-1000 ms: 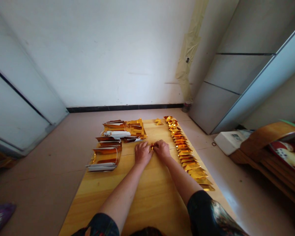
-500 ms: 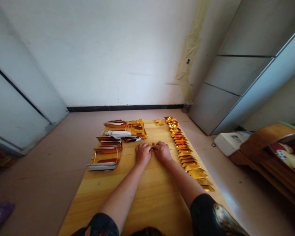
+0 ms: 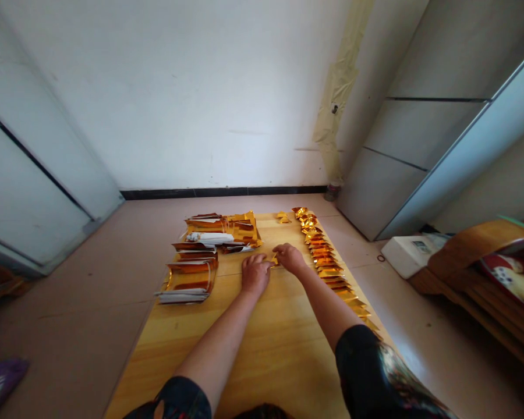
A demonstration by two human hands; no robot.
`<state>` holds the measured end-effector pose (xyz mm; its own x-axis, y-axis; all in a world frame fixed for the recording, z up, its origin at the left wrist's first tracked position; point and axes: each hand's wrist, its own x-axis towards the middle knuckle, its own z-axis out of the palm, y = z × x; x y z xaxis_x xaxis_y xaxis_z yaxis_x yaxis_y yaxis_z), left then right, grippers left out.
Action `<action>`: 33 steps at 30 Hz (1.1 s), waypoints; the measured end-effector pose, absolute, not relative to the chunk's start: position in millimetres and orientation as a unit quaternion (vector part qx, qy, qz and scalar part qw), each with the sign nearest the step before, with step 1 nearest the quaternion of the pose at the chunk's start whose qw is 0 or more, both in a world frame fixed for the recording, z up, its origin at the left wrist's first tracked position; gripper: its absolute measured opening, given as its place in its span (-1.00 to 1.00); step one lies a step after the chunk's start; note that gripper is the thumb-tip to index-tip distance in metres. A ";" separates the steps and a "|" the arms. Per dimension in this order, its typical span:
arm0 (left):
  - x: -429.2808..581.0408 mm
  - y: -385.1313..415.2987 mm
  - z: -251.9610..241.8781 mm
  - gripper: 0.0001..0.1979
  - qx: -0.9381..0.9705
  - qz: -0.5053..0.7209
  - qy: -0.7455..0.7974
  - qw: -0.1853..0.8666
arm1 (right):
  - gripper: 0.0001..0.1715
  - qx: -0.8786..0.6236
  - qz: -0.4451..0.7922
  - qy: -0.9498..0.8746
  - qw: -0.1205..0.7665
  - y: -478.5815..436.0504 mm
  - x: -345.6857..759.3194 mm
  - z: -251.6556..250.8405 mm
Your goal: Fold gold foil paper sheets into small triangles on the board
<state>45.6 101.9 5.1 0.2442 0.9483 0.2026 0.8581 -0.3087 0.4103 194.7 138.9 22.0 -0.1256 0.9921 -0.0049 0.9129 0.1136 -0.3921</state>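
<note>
A small folded piece of gold foil paper (image 3: 275, 260) is between my two hands, low over the table's middle. My left hand (image 3: 255, 274) is closed at its left side, thumb and fingertip pinching it. My right hand (image 3: 290, 258) reaches its upper right side with curled fingers, which partly hide it. Stacks of gold paper sheets (image 3: 192, 278) lie left of my left hand, some with white backs showing. Right of my right hand runs a row of folded gold foil pieces (image 3: 327, 262). Two small folded gold pieces (image 3: 283, 217) stand farther back.
The wooden table (image 3: 262, 349) has a seam across it. Behind stands a white wall (image 3: 201, 105) with a black skirting. A grey cabinet (image 3: 402, 139), a white box (image 3: 406, 255) and a wooden chair (image 3: 471, 256) are at the right. A purple bag (image 3: 2, 378) lies on the floor at left.
My right hand has lifted slightly and shifted up and right, its fingers now over the top of the gold piece. My left hand has barely moved.
</note>
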 end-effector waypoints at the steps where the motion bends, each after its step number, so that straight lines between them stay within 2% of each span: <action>1: 45.2 102.0 4.4 -0.72 0.781 0.210 0.578 0.108 | -0.63 -0.631 0.142 -0.755 0.109 139.9 192.7 23.0; 6: 40.6 100.9 3.2 -0.71 0.772 0.217 0.585 0.115 | -0.71 -0.572 0.123 -0.810 0.034 137.1 187.7 28.3; 15: 32.1 95.5 1.9 -0.74 0.776 0.237 0.572 0.120 | -0.83 -0.583 0.135 -0.801 0.017 125.7 183.6 29.9; 24: 29.0 85.4 4.9 -0.94 0.767 0.261 0.573 0.125 | -0.81 -0.609 0.145 -0.780 0.003 117.3 173.7 28.2; 26: 29.4 84.5 5.2 -0.93 0.763 0.265 0.576 0.124 | -0.81 -0.622 0.149 -0.768 0.011 111.9 172.0 29.7; 30: 28.4 85.5 3.0 -0.77 0.751 0.289 0.579 0.130 | -0.88 -0.626 0.164 -0.759 0.073 101.1 173.0 30.0; 33: 24.5 86.7 0.2 -0.85 0.736 0.316 0.572 0.176 | -0.93 -0.590 0.196 -0.765 0.169 93.2 175.3 25.3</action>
<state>24.5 86.7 0.2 0.1452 0.9535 0.2640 0.7314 -0.2832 0.6203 175.3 93.2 25.3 -0.2476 0.9685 0.0274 0.8358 0.2278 -0.4995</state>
